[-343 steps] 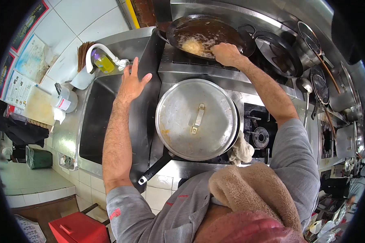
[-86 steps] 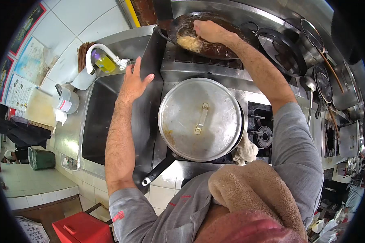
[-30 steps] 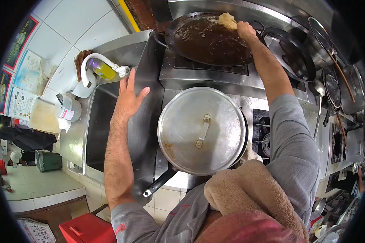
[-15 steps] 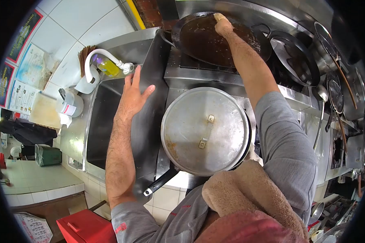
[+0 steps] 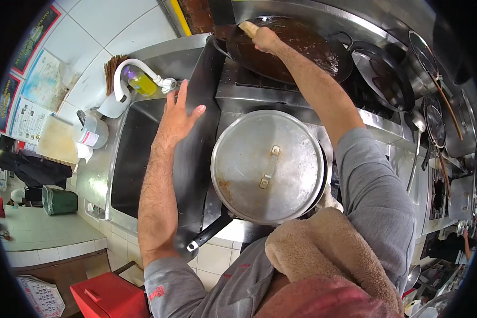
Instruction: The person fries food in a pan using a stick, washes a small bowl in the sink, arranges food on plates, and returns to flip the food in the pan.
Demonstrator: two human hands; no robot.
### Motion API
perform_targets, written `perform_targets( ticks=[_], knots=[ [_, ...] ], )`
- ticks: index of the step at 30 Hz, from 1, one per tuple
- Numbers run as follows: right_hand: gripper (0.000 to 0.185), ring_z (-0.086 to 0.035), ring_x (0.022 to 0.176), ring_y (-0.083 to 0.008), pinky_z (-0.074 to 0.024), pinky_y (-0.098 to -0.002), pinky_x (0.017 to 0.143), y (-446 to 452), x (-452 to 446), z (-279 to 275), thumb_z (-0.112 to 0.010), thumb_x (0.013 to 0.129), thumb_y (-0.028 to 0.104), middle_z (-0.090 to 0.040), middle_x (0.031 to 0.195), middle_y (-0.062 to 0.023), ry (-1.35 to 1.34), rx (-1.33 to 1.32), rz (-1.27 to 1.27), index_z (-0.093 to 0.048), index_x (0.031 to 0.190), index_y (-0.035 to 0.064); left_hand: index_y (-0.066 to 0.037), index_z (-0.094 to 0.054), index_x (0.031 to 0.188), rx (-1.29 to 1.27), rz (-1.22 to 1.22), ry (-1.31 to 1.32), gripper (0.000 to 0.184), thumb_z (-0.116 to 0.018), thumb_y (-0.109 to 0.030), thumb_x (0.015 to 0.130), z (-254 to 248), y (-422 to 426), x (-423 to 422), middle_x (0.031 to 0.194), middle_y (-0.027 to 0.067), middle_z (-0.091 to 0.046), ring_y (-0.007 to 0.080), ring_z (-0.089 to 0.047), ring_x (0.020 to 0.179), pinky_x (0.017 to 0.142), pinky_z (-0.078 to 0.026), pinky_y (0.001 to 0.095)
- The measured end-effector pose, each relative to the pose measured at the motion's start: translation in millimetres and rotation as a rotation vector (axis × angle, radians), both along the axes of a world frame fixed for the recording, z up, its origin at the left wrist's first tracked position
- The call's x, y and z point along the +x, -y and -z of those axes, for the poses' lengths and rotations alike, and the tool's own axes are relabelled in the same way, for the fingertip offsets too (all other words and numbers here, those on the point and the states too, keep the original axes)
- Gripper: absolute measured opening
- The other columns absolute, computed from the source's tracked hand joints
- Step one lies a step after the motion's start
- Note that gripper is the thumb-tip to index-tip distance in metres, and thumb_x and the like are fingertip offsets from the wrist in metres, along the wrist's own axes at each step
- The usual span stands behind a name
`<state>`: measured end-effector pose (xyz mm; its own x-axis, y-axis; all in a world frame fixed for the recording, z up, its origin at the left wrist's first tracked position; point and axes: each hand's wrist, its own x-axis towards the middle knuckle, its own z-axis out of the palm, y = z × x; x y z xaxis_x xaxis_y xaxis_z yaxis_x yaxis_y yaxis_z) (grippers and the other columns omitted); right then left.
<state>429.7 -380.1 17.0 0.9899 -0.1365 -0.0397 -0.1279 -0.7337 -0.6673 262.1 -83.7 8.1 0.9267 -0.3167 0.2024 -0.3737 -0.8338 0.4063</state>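
My right hand point(image 5: 266, 41) is closed round the end of a pale brush-like scrubber point(image 5: 248, 28), near the left rim of a large dark wok point(image 5: 302, 45) with brown liquid in it. Over the edge of the steel sink point(image 5: 138, 153), my left hand point(image 5: 178, 119) hangs with its fingers spread and nothing in it, just below the white tap point(image 5: 168, 85). A wide metal lid point(image 5: 244, 159) lies on a pan whose black handle point(image 5: 212, 231) points to the lower left.
A black pan point(image 5: 385, 74) stands right of the wok, beside strainers and a ladle point(image 5: 418, 122). Behind the sink are a yellow soap bottle point(image 5: 142, 84) and a white plastic jug point(image 5: 93, 131). A red bin point(image 5: 108, 297) is at the lower left.
My right hand has carried the scrubber from the wok's right side along the far rim to its left side. My left hand stays nearly in place, fingers still spread.
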Motion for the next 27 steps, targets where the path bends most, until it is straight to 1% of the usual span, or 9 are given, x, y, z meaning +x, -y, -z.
perform_targets(
  ticks=[2, 4, 7, 9, 13, 20, 24, 25, 27],
  knots=[
    [0.015, -0.052, 0.042, -0.016, -0.0397, -0.0305, 0.039, -4, -7, 9, -0.05, 0.076, 0.006, -0.055, 0.053, -0.0075, 0.067, 0.203, -0.06, -0.058, 0.065, -0.0004, -0.016, -0.017, 0.139, 0.001, 0.008, 0.012, 0.075, -0.059, -0.04, 0.082, 0, -1, 0, 0.132, 0.0221, -0.027, 0.0382, -0.035, 0.12, 0.097, -0.035, 0.0454],
    [0.016, -0.048, 0.038, -0.0156, -0.0351, -0.0309, 0.035, -10, -19, 9, -0.054, 0.078, 0.01, -0.055, 0.054, -0.0085, 0.015, 0.192, -0.137, -0.057, 0.069, -0.0026, -0.016, -0.016, 0.139, 0.001, 0.006, -0.005, 0.075, -0.058, -0.04, 0.082, -1, 0, -1, 0.131, 0.0223, -0.028, 0.0378, -0.036, 0.119, 0.097, -0.036, 0.0456],
    [0.015, -0.044, 0.037, -0.0147, -0.0306, -0.0304, 0.032, -13, -56, -1, -0.053, 0.08, 0.01, -0.053, 0.054, -0.0073, 0.0, 0.362, -0.176, -0.056, 0.073, -0.0031, -0.016, -0.016, 0.14, -0.001, 0.0, 0.002, 0.076, -0.058, -0.04, 0.082, 0, 0, -1, 0.131, 0.0224, -0.028, 0.0385, -0.036, 0.119, 0.097, -0.035, 0.0461],
    [0.009, -0.035, 0.041, -0.0091, -0.0216, -0.0255, 0.034, -14, -81, -11, -0.05, 0.083, 0.009, -0.046, 0.059, -0.0038, -0.106, 0.376, -0.18, -0.051, 0.077, 0.0025, -0.015, -0.016, 0.139, 0.009, -0.005, 0.005, 0.076, -0.059, -0.04, 0.082, 1, 0, -1, 0.131, 0.0227, -0.028, 0.0391, -0.036, 0.119, 0.097, -0.035, 0.0463],
    [0.011, -0.031, 0.037, -0.0089, -0.0193, -0.0255, 0.032, -1, -118, -19, -0.051, 0.081, 0.009, -0.044, 0.059, -0.0052, -0.168, 0.526, -0.229, -0.052, 0.076, -0.0002, -0.015, -0.016, 0.139, 0.036, -0.014, 0.028, 0.077, -0.059, -0.042, 0.081, 2, -1, 0, 0.132, 0.0235, -0.027, 0.0403, -0.035, 0.119, 0.097, -0.034, 0.0468],
    [0.009, -0.034, 0.042, -0.0084, -0.0213, -0.0249, 0.034, 27, -187, -28, -0.048, 0.083, 0.009, -0.046, 0.062, -0.0046, -0.197, 0.403, -0.189, -0.054, 0.08, 0.0013, -0.014, -0.018, 0.139, -0.022, 0.019, 0.003, 0.076, -0.059, -0.041, 0.081, 0, 0, -1, 0.133, 0.0241, -0.027, 0.0405, -0.032, 0.122, 0.1, -0.032, 0.0461],
    [0.013, -0.043, 0.05, -0.0118, -0.0334, -0.0277, 0.042, 53, -222, -33, -0.052, 0.082, 0.014, -0.051, 0.065, -0.0054, -0.115, 0.162, -0.188, -0.056, 0.081, 0.0016, -0.015, -0.018, 0.139, -0.02, 0.041, 0.031, 0.077, -0.06, -0.041, 0.081, 4, -3, 2, 0.134, 0.0244, -0.026, 0.0402, -0.031, 0.122, 0.101, -0.031, 0.0448],
    [0.015, -0.046, 0.056, -0.0132, -0.0379, -0.0295, 0.051, 63, -224, -26, -0.052, 0.082, 0.015, -0.052, 0.065, -0.0048, -0.02, 0.124, -0.214, -0.057, 0.078, 0.0016, -0.015, -0.017, 0.14, -0.024, 0.045, 0.035, 0.077, -0.06, -0.04, 0.081, 5, -3, 2, 0.134, 0.0247, -0.025, 0.0397, -0.03, 0.123, 0.101, -0.031, 0.0446],
    [0.014, -0.047, 0.056, -0.0133, -0.0381, -0.0298, 0.052, 82, -238, -32, -0.052, 0.081, 0.014, -0.052, 0.064, -0.0044, -0.005, 0.068, -0.211, -0.057, 0.077, 0.0014, -0.016, -0.017, 0.14, -0.03, 0.042, 0.021, 0.077, -0.059, -0.04, 0.081, 3, -2, 1, 0.134, 0.0255, -0.025, 0.0386, -0.03, 0.123, 0.101, -0.03, 0.0438]
  ],
)
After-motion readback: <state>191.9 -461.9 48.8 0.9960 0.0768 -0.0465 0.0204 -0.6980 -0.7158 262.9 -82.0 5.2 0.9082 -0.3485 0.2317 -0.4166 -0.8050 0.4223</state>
